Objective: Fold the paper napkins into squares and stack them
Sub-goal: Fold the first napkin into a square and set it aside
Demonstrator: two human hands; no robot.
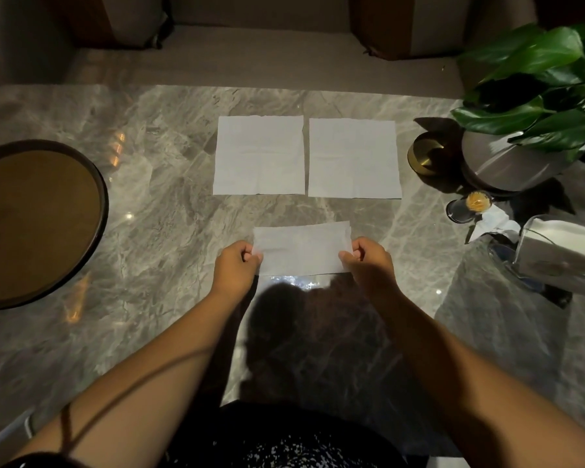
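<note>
1. Step in hand: 1st napkin mid-fold. The white half-folded paper napkin (301, 249) is a wide rectangle, near the table edge closest to the person, in front of the body. Looks like one fold done, 2nd fold (to a square) not yet made.
2. Two more white flat square paper napkins, left one (259, 155) & right one (353, 158), lie side by side w/ a thin gap, further back on the grey marbled stone table (169, 231), well apart from the hands. Both unfolded, nothing stacked yet.
3. Left hand (235, 270): grip closed, thumb & fingers pinching the napkin's left short edge.
4. Right hand (368, 261): same, pinching the right short edge; top layer there sits slightly off from the lower one.
5. Next move, as I judge it: bring one short edge over onto the other, line up corners, press the crease. Thin paper, so layers may slip; needs a light, even pull.
6. Round dark-rimmed brown tray (38, 224) at far left, clear of the work.
</note>
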